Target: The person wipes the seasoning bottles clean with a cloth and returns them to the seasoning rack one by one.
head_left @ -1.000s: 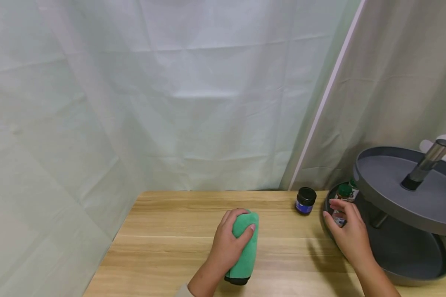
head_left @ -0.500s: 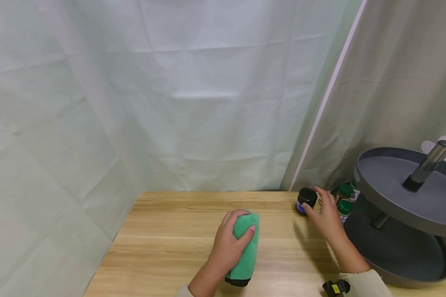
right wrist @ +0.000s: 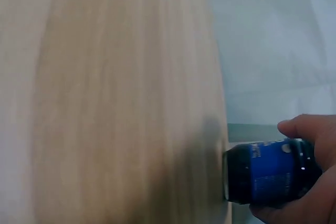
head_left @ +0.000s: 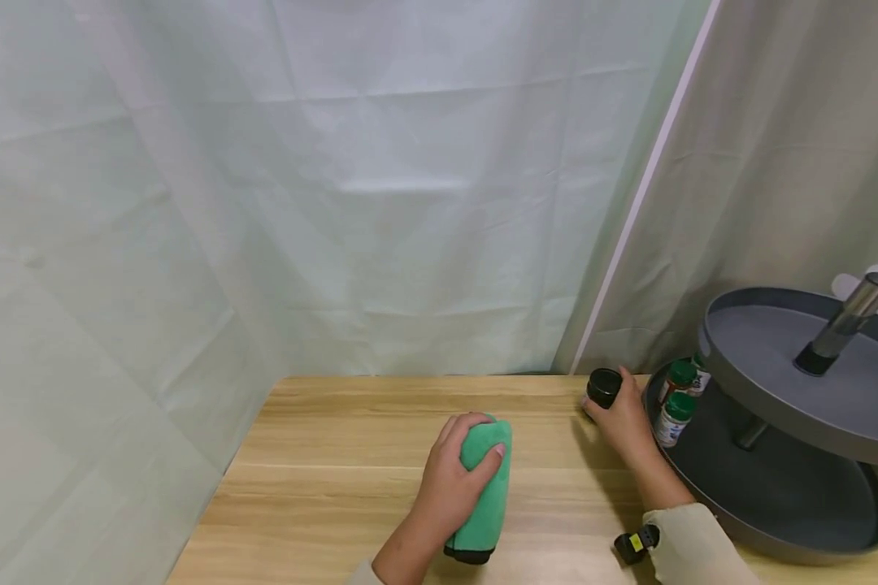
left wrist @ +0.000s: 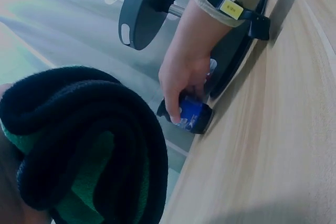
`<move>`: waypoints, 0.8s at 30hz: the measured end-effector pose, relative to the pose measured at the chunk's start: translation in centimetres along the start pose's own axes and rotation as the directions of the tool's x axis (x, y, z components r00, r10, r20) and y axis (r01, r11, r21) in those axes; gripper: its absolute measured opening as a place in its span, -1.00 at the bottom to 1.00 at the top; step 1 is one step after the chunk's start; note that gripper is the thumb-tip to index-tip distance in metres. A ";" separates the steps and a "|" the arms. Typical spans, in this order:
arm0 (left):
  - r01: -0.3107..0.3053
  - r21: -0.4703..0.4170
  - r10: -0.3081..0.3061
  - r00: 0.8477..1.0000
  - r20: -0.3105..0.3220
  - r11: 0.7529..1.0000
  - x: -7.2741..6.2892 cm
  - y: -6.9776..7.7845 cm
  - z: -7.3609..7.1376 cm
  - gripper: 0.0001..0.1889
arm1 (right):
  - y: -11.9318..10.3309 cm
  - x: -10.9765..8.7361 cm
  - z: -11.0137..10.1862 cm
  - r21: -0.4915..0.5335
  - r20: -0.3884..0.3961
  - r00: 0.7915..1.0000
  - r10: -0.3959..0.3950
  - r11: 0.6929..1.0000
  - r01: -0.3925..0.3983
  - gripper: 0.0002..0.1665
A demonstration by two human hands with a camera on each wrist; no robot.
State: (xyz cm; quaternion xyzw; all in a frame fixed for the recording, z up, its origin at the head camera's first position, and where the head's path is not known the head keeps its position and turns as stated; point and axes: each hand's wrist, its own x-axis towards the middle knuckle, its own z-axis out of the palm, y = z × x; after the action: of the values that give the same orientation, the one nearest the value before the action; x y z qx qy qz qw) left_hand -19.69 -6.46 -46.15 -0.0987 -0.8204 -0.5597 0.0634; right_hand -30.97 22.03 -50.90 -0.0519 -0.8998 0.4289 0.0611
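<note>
In the head view my left hand [head_left: 449, 487] grips a rolled green cloth [head_left: 486, 496] with dark edging, held over the wooden table. The left wrist view shows the dark folded end of that cloth [left wrist: 89, 145] up close. At the table's back right, my right hand [head_left: 625, 416] has its thumb and fingers round a dark jar [head_left: 604, 387] with a black lid. In the right wrist view the jar's blue label [right wrist: 270, 171] shows between thumb and fingers. The jar's base is at the tabletop or very near it; I cannot tell if it touches.
A grey two-tier round tray [head_left: 775, 520] with a metal post [head_left: 849, 321] stands at the right. On its lower tier are several green-capped spice bottles [head_left: 675, 418], close to my right forearm. Pale curtains [head_left: 410, 203] hang behind the wooden table [head_left: 322, 487].
My right hand has moved left from beside the spice bottles to the dark jar, and its fingers have closed round it. The left hand with the cloth has stayed nearly still.
</note>
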 end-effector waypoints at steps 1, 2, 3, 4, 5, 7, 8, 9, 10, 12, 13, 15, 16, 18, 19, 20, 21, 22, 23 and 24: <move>0.000 0.000 0.000 1.000 0.001 1.000 0.0 0.0 0.0 -0.66 | 0.1 0.0 0.1 0.010 -0.015 1.000 0.009 1.000 -0.009 0.13; -0.001 0.000 0.001 1.000 0.001 1.000 0.0 0.0 0.1 -0.66 | 0.2 0.0 0.3 0.014 -0.031 0.999 0.019 1.000 -0.018 0.13; -0.001 -0.001 0.001 1.000 0.001 1.000 0.0 0.0 0.1 -0.66 | 0.3 -0.1 0.4 0.021 -0.046 0.999 0.029 0.999 -0.028 0.12; -0.001 -0.002 0.001 1.000 0.002 1.000 0.0 -0.1 0.1 -0.66 | 0.3 -0.1 0.5 0.026 -0.061 0.997 0.037 0.999 -0.035 0.10; 0.000 -0.002 0.000 1.000 0.002 1.000 0.0 0.0 0.1 -0.66 | 0.4 -0.2 0.6 0.030 -0.074 0.996 0.045 0.999 -0.042 0.07; 0.002 0.001 -0.002 1.000 0.002 1.000 0.0 -0.1 0.1 -0.66 | 0.5 -0.3 0.7 0.033 -0.097 0.994 0.052 0.998 -0.049 0.01; 0.003 0.002 -0.003 1.000 0.002 1.000 -0.1 -0.1 0.1 -0.66 | 0.5 -0.3 0.7 0.031 -0.105 0.993 0.053 0.998 -0.050 -0.02; 0.004 0.003 -0.004 1.000 0.003 1.000 -0.1 -0.1 0.1 -0.66 | 0.5 -0.4 0.7 0.035 -0.108 0.993 0.056 0.998 -0.052 -0.04; 0.005 0.005 -0.005 1.000 0.003 1.000 -0.1 -0.1 0.1 -0.66 | 0.6 -0.4 0.7 0.039 -0.104 0.993 0.059 0.998 -0.055 -0.05; 0.005 0.006 -0.005 1.000 0.003 1.000 -0.1 0.0 0.1 -0.66 | 0.6 -0.5 0.6 0.044 -0.094 0.993 0.066 0.997 -0.062 -0.05; 0.004 0.005 -0.004 1.000 0.002 1.000 -0.1 0.0 0.2 -0.66 | 0.7 -0.5 0.5 0.052 -0.089 0.994 0.070 0.997 -0.065 -0.05; 0.002 0.002 -0.002 1.000 0.000 1.000 -0.1 0.1 0.1 -0.66 | 0.6 -0.7 0.2 0.068 -0.083 0.994 0.075 0.995 -0.069 -0.05; 0.000 0.001 0.000 1.000 0.000 1.000 0.0 0.1 0.1 -0.66 | 0.6 -0.7 0.1 0.076 -0.084 0.994 0.076 0.995 -0.070 -0.05; -0.002 -0.002 0.002 1.000 -0.001 1.000 0.1 0.1 0.1 -0.66 | 0.4 -0.8 -0.2 0.099 -0.091 0.993 0.073 0.993 -0.064 -0.05; -0.004 -0.001 0.004 1.000 -0.001 1.000 0.1 0.1 0.1 -0.66 | 0.2 -0.9 -0.3 0.112 -0.095 0.993 0.072 0.992 -0.061 -0.05; -0.004 -0.003 0.004 1.000 0.000 1.000 0.1 0.1 0.1 -0.66 | 0.0 -1.1 -0.4 0.121 -0.095 0.993 0.072 0.991 -0.061 -0.04; -0.004 -0.005 0.004 1.000 0.001 1.000 0.1 0.1 0.0 -0.66 | -0.2 -1.2 -0.6 0.142 -0.095 0.993 0.071 0.988 -0.058 -0.05; -0.004 -0.007 0.004 1.000 0.002 1.000 0.1 0.1 0.0 -0.66 | -0.5 -1.3 -0.7 0.163 -0.095 0.993 0.071 0.985 -0.055 -0.06; -0.004 -0.009 0.004 1.000 0.003 1.000 0.1 0.1 0.0 -0.66 | -0.7 -1.5 -0.8 0.186 -0.092 0.993 0.070 0.981 -0.052 -0.06; -0.005 -0.011 0.005 1.000 0.002 1.000 0.1 0.1 0.0 -0.66 | -1.0 -1.7 -0.9 0.205 -0.089 0.993 0.072 0.977 -0.052 -0.05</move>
State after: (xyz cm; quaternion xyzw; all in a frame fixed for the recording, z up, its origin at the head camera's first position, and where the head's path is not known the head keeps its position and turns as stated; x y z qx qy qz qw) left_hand -19.74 -6.40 -46.00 -0.1015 -0.8171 -0.5640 0.0633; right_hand -29.21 21.85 -49.61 -0.0941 -0.8456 0.5167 0.0956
